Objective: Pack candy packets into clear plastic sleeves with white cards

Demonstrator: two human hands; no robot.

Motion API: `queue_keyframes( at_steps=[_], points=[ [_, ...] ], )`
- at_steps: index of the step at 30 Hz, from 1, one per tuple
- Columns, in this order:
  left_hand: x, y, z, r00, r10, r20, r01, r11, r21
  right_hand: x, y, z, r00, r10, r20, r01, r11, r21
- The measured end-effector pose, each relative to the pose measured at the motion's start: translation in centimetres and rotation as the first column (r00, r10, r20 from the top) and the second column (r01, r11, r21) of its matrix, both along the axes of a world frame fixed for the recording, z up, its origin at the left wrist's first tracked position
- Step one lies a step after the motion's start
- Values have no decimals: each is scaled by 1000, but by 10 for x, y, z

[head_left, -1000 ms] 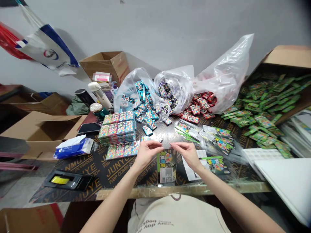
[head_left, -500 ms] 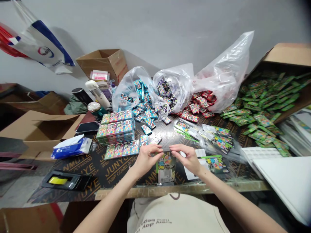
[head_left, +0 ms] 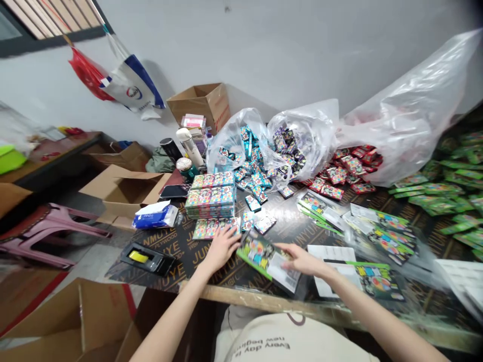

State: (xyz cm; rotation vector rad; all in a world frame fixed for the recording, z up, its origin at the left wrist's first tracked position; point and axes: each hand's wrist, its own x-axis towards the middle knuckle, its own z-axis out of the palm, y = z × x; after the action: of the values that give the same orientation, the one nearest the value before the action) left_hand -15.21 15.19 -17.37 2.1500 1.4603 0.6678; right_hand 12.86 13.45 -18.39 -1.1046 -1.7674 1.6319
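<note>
My right hand (head_left: 302,259) pinches the edge of a flat printed pouch (head_left: 260,254), black and green with colourful lettering and a white panel, lying tilted over the table. My left hand (head_left: 221,247) has its fingers spread, with the tips at the near edge of a flat row of small colourful packets (head_left: 206,228). Behind that row stands a neat stack of the same packets (head_left: 211,196). A blue packet (head_left: 248,220) and a dark packet (head_left: 264,223) lie between the row and the pouch.
Clear plastic bags spill blue packets (head_left: 260,178), purple packets (head_left: 289,146) and red packets (head_left: 349,168). Green packets (head_left: 460,186) heap at the right. More printed pouches (head_left: 377,281) lie right of my hand. A wipes pack (head_left: 155,215), phone (head_left: 174,191) and black tray (head_left: 149,259) are left.
My view has swung left. My left hand has let go of the pouch and moved left to the row of packets. The pouch, upright between both hands before, now slants in my right hand.
</note>
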Motion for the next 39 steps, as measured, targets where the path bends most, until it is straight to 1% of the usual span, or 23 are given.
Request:
queue_keyframes(
  at_steps=[1,2,3,5,7,8,10,12,14,16,18,20,21,22,23,25,26,27,29,31,34,37,39],
  points=[
    [-11,-3,-7,994,-32,-107,32,999,6,-1,5,-1,993,89,84,-93,994,53],
    [-21,-6,-13,983,-32,-179,36,999,16,-5,11,-2,980,107,166,-130,982,137],
    [-28,-7,-16,975,-1,-222,10,999,38,-10,17,-3,970,61,234,-120,962,246],
    [-32,-9,-16,966,98,-237,-76,992,100,-27,35,-4,943,-109,313,-52,883,466],
    [-19,-11,-10,976,118,-182,-97,988,122,-48,56,-5,901,-222,373,-54,796,603],
    [-7,-12,-6,987,65,-145,-50,993,104,-58,67,-5,877,-236,418,-97,765,637],
    [23,-18,-1,987,-132,-90,135,990,27,-76,86,-5,829,-223,513,-213,723,658],
    [51,-26,0,947,-303,-106,300,953,-44,-87,98,-6,797,-224,561,-276,692,667],
    [68,-32,-4,921,-348,-173,339,937,-80,-89,104,-7,792,-234,565,-273,691,669],
    [73,-35,-9,922,-319,-219,306,948,-92,-84,105,-5,805,-226,548,-245,715,655],
    [71,-32,-11,946,-276,-168,262,960,-99,-73,102,1,834,-248,492,-159,746,646],
    [69,-25,-9,988,-148,40,152,981,-117,-63,95,12,873,-317,370,-5,754,657],
    [70,-21,-7,979,-29,202,63,985,-160,-59,90,18,889,-347,300,69,747,661],
    [72,-15,-4,920,116,373,-25,970,-240,-56,84,25,900,-366,239,123,737,665],
    [74,-10,-1,815,259,518,-78,935,-346,-54,76,31,905,-375,201,150,724,673],
    [78,1,6,577,465,671,-61,844,-533,-49,61,40,900,-381,214,132,703,699],
    [79,6,9,489,522,699,-30,811,-584,-46,52,42,889,-382,253,99,700,707],
    [79,11,12,431,555,711,-10,791,-611,-41,44,43,877,-374,301,58,706,706],
    [76,17,17,372,585,721,-11,779,-627,-29,29,43,871,-305,386,-37,743,669],
    [73,19,19,366,599,713,10,763,-646,-16,17,44,885,-234,402,-82,772,630],
    [78,17,21,410,597,689,114,716,-689,-4,6,50,907,-242,344,-46,757,652],
    [91,10,21,493,538,684,220,684,-696,-2,2,56,925,-167,342,-117,731,672],
    [95,6,21,573,456,681,235,705,-669,0,3,53,932,-118,342,-156,721,675]
  ],
)
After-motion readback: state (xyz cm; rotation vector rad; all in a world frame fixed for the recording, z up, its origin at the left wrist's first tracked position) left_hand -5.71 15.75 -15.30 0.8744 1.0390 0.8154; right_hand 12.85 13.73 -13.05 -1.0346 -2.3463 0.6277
